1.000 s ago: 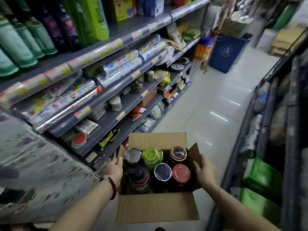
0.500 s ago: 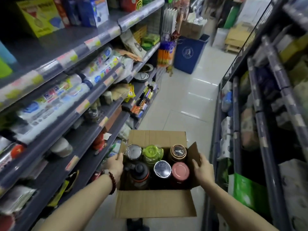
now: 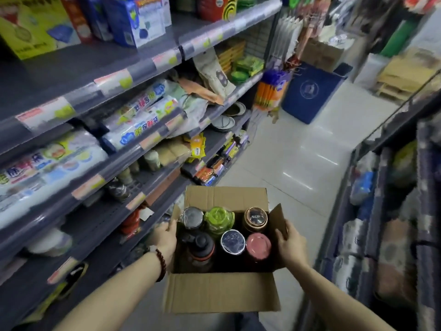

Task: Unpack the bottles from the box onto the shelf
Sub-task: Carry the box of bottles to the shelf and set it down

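Observation:
An open cardboard box is carried in front of me, above the aisle floor. Several bottles stand upright inside it: a silver-capped one, a green-lidded one, a copper-lidded one, a black sports bottle, a foil-topped one and a pink-lidded one. My left hand grips the box's left side at its flap. My right hand grips the right side, thumb over the flap. The grey shelf runs along my left.
The left shelves hold packets, tissue packs, bowls and boxes. A blue bin and stacked cardboard stand at the aisle's far end. Another stocked rack lines the right. White tiled floor runs between them.
The view has swung further down the aisle and the shelves have slid back on my left. Both hands keep their hold on the box, and the bottles have not shifted.

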The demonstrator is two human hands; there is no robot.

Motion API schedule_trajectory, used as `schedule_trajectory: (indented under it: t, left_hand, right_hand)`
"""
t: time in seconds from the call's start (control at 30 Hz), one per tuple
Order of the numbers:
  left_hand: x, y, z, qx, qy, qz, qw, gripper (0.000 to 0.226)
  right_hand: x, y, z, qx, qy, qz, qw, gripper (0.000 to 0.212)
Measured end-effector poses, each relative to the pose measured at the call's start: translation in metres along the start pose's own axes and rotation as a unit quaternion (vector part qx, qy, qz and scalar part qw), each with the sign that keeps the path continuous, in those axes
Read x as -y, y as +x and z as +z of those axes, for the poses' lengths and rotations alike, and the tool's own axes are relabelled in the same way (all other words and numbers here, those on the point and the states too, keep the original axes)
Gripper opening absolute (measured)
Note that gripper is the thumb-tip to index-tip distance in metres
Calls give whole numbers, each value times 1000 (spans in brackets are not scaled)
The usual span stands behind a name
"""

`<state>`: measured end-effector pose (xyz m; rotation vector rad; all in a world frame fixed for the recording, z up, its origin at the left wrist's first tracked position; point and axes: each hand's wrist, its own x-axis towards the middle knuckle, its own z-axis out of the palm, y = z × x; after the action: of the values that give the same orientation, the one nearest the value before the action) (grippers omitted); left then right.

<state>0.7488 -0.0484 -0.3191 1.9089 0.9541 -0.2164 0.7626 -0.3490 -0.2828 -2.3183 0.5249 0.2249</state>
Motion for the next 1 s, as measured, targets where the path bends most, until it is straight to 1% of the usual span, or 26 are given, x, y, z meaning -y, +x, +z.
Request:
schedule_trajectory:
  t: [0.1,0.2,0.3,0.4,0.47,0.57,0.73,0.87,0.93,0.97,1.0]
  left_hand:
    - [-4,-2,12,-56,-33,-49,997,42]
    - [-4,-13,16,-108,-75,-104,986,38]
    - [3,-28,13,-162,-116,-158,967,39]
    - [23,-42,10,-195,-163,-191,948,42]
    - [42,-53,5,-225,-193,-211,931,43]
    - [68,-76,-9,-269,-209,-249,907,43]
    - [130,-116,-32,-336,-258,-277,863,41]
    - [180,-152,-45,-387,-319,-276,820,39]
    - [206,-172,-51,-430,-344,-298,780,38]
    - [209,-181,-52,-437,-345,-309,771,38]
    - [217,-191,-54,-450,-342,-316,762,37]
  right_hand:
    - [17,46,-4,50,-25,-44,997,37]
    - [35,81,1,97,-56,-113,987,34]
    - [57,96,12,139,-88,-180,970,33]
    - [75,98,31,175,-111,-222,953,32]
    - [84,92,47,203,-131,-248,938,32]
    - [95,73,72,242,-150,-293,912,34]
    - [109,19,116,295,-165,-352,873,37]
    - [123,-31,152,356,-175,-399,827,36]
    - [130,-57,175,386,-198,-430,792,37]
    - [133,-64,181,389,-205,-442,782,37]
    - [137,-76,193,397,-216,-462,763,37]
